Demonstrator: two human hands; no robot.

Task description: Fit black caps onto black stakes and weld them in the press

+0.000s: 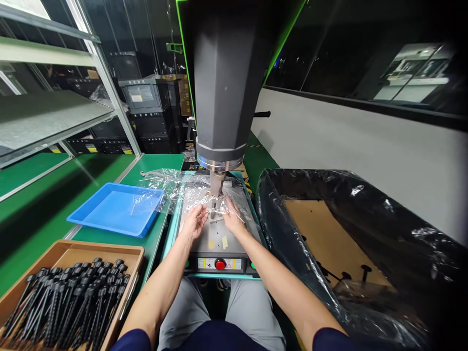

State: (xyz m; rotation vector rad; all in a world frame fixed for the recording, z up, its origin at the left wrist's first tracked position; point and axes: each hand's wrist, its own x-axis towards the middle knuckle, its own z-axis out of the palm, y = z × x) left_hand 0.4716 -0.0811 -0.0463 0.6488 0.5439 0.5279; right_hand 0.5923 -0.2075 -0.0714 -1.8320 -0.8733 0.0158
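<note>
A clear plastic film (171,183) stretches across the bed of a press-like machine, around its metal tool head (216,183). Left of the small metal fixture (214,212) under this head is my left hand (195,222), its fingers loosely curled and apart, with nothing I can make out in them. On the fixture's other side my right hand (234,217) has its fingers stretched forward, close to the film. Whether either hand touches the film is unclear. The grey machine bed (197,246) carries small yellow stickers.
Left on the green table are a blue tray (113,207) and a brown tray (141,253) with many black, round-headed ribbed rods (73,297). A black-lined bin (270,214) with cardboard and black parts stands right. A red button (220,263) sits at the machine's front.
</note>
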